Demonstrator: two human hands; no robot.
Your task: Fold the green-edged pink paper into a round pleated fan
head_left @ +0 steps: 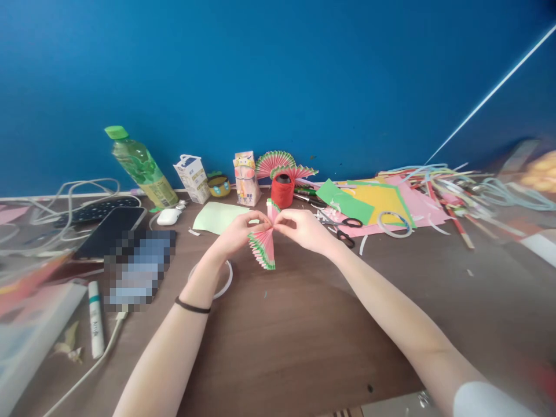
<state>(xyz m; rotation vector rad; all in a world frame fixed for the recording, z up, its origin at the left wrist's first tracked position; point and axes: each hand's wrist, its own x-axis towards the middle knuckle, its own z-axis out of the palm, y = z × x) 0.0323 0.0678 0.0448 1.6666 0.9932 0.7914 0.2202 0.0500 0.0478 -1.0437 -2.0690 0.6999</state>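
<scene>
Both my hands meet over the brown table, pinching a pleated pink paper fan with green edges at its folded middle. My left hand grips it from the left, fingers closed. From the right, my right hand pinches the same spot. The fan's lower half spreads downward below my fingers; a short pink end sticks up above them. A black band circles my left wrist. A roll of clear tape lies under my left forearm.
Against the blue wall stand a green bottle, two small cartons, a red thread spool and finished paper fans. Scissors, coloured paper sheets and paper strips lie right. Phones, cables and a glue stick lie left.
</scene>
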